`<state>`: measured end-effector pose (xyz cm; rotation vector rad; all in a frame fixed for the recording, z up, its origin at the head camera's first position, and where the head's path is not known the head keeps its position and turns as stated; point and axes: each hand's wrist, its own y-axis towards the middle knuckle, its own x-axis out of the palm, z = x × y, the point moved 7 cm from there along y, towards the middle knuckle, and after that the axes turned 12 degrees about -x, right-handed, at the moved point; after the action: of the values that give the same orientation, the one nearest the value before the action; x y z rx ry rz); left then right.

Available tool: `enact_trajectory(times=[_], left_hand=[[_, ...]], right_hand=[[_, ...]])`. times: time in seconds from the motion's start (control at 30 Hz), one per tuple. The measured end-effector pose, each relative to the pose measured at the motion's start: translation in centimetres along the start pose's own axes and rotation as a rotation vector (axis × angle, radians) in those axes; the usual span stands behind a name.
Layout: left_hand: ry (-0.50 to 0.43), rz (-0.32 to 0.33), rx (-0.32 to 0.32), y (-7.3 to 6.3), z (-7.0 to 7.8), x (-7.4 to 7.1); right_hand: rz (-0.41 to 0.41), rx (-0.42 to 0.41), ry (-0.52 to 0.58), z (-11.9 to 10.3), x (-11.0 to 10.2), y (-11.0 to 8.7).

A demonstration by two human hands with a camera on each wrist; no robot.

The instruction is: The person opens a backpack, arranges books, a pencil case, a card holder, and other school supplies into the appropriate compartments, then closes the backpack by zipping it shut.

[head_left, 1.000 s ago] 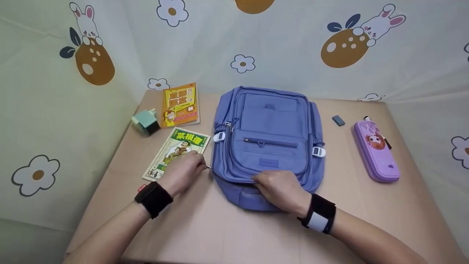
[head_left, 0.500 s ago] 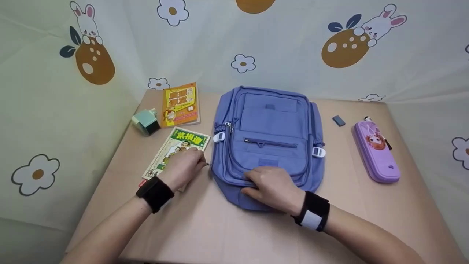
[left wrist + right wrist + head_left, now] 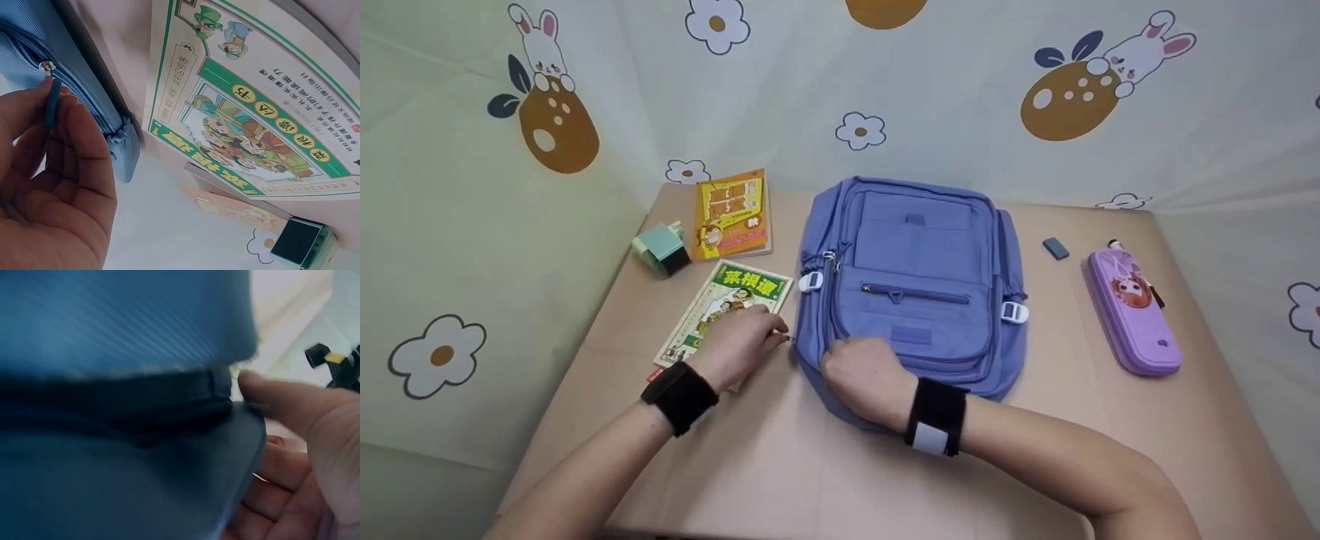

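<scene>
A blue backpack lies flat on the table, its front pockets facing up. At its lower left side my left hand pinches a zipper pull between thumb and fingers; the metal slider sits on the zipper track. My right hand grips the lower left edge of the bag. In the right wrist view its thumb and curled fingers lie around the blue fabric, beside a dark gap between two layers. Partly under my left hand lies a green-and-cream comic-style book.
Further back on the left are an orange-yellow book and a mint-green object with a black face. To the right lie a dark eraser-like block and a purple pencil case. Patterned curtains enclose the table's back and sides.
My right hand has slid leftward along the bag's lower edge to its left corner. The left hand stays nearly in place, pinching the zipper pull.
</scene>
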<state>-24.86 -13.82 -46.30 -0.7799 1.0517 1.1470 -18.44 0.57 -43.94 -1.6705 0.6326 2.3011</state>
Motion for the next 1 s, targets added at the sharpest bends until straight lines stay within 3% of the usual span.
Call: enact_trajectory(times=[0.1, 0.53, 0.7, 1.0], left_hand=[[0.003, 0.002, 0.022, 0.0, 0.1, 0.1], [-0.051, 0.007, 0.023, 1.3, 0.1, 0.3], [-0.077, 0.021, -0.006, 2.9, -0.8, 0.2], [-0.034, 0.054, -0.063, 6.6, -2.2, 0.5]], right_hand=[[0.03, -0.019, -0.034, -0.2, 0.0, -0.2], [0.065, -0.001, 0.066, 0.9, -0.6, -0.9], [0.114, 0.002, 0.102, 1.4, -1.0, -1.1], [0.138, 0.013, 0.132, 1.6, -1.2, -1.3]])
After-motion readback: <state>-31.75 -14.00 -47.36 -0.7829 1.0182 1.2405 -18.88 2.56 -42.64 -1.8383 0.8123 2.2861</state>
